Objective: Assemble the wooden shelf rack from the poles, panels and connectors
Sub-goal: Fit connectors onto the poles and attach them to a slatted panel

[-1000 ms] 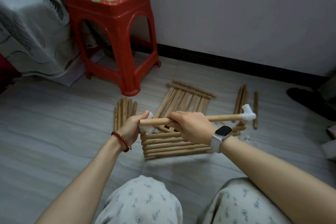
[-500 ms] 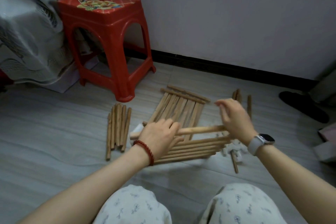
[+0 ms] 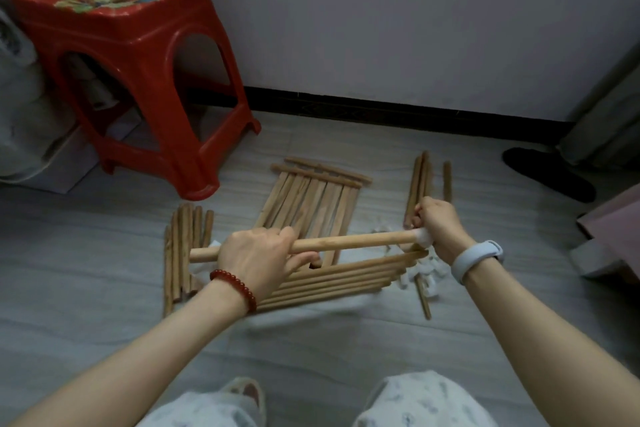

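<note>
The wooden pole (image 3: 346,242) is held level at frame centre above the floor, gripped by the left hand (image 3: 258,258) for steadiness while a white connector (image 3: 423,236) is pinched onto its end by the right hand (image 3: 438,227).

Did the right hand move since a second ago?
Yes. The right hand left the middle of the pole and now grips a white connector at its right end, nearer the loose poles on the floor.

The pole (image 3: 346,242) I held was smooth matt wood, its white connector (image 3: 423,238) probably plastic; the stool (image 3: 138,45) was glossy red plastic.
</note>
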